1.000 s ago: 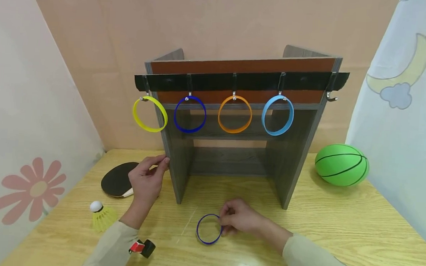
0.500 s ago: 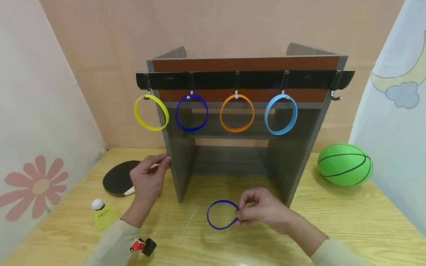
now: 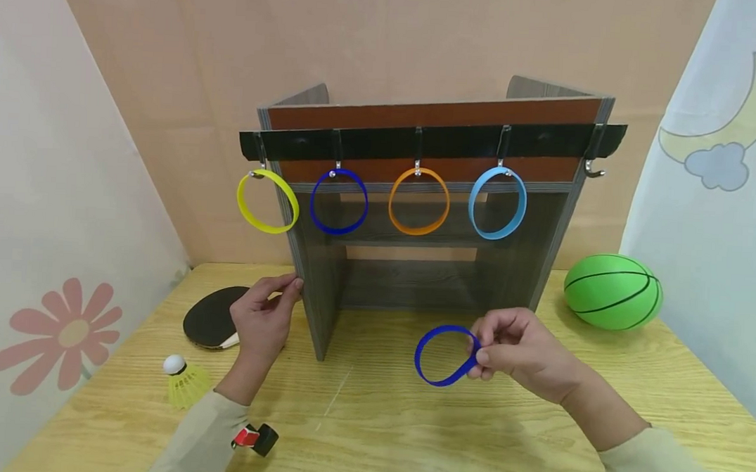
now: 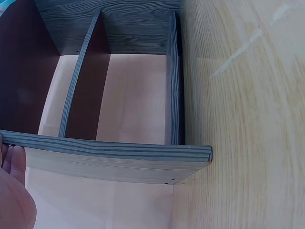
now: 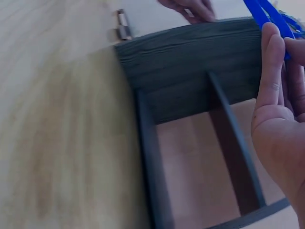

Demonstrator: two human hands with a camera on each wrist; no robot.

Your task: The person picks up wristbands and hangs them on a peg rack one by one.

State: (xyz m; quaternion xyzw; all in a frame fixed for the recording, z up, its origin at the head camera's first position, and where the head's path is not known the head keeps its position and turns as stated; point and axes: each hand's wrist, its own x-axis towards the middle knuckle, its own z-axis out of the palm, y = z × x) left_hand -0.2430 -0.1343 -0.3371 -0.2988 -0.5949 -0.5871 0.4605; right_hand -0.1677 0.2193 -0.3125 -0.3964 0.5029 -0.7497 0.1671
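A dark blue ring (image 3: 431, 379) is pinched between the thumb and fingers of my right hand (image 3: 528, 352), raised in front of the grey wooden shelf (image 3: 407, 283). In the right wrist view the blue ring (image 5: 257, 12) shows only in part, at the fingertips. My left hand (image 3: 263, 315) holds the front edge of the shelf's left side panel with bent fingers and thumb. From hooks on a black strip (image 3: 382, 145) hang a yellow ring (image 3: 266, 231), another dark blue ring (image 3: 337, 231), an orange ring (image 3: 418, 231) and a light blue ring (image 3: 495, 235).
The rightmost hook (image 3: 595, 171) carries no ring. A green ball (image 3: 613, 292) sits right of the shelf on the wooden table (image 3: 356, 446). At left lie a black table tennis bat (image 3: 211, 318) and a yellow shuttlecock (image 3: 186, 382).
My right hand has lifted the dark blue ring off the table and carried it up and to the right. My left hand stays at the shelf's left panel.
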